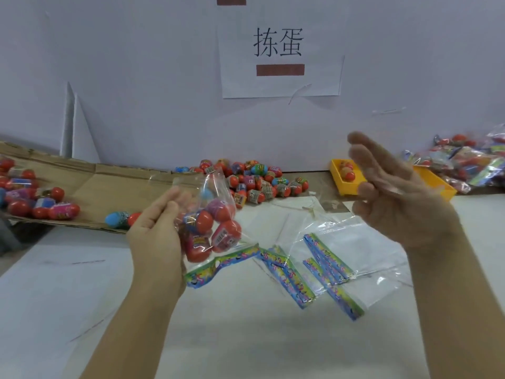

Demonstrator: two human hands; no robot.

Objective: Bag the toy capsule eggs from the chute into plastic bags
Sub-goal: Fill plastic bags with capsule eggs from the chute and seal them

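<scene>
1. Head view, left: left hand (157, 228) is palm-up above the white desk (246, 337). Its fingers (177, 196) curl in on a clear bag (216, 192) and grip its side.
2. The bag hangs with its printed header strip lowest, close to the desk.
3. Inside the bag are several capsule eggs (210, 222), mostly red, plus one purple and one pale blue, bunched in the lower part.
4. Right hand (396, 198) is raised off the desk, well apart from the bag. Fingers are straight, slightly spread, holding nothing. It is motion-blurred.
5. Chute (109, 184): flattened cardboard at left, with more eggs lying at its far-left end. A blue-and-red egg (120, 218) sits at its near edge, just beside the left hand.
6. Loose eggs (257, 181) are heaped against the back wall, behind the held bag.
7. Empty bags (341, 255) with the same header strips lie fanned on the desk between the hands.
8. Yellow tray (347, 184) sits behind the right hand, partly hidden, with a few eggs in it. Filled bags (470, 162) are piled at far right.
9. A paper sign (278, 50) is taped to the wall above the heap.
</scene>
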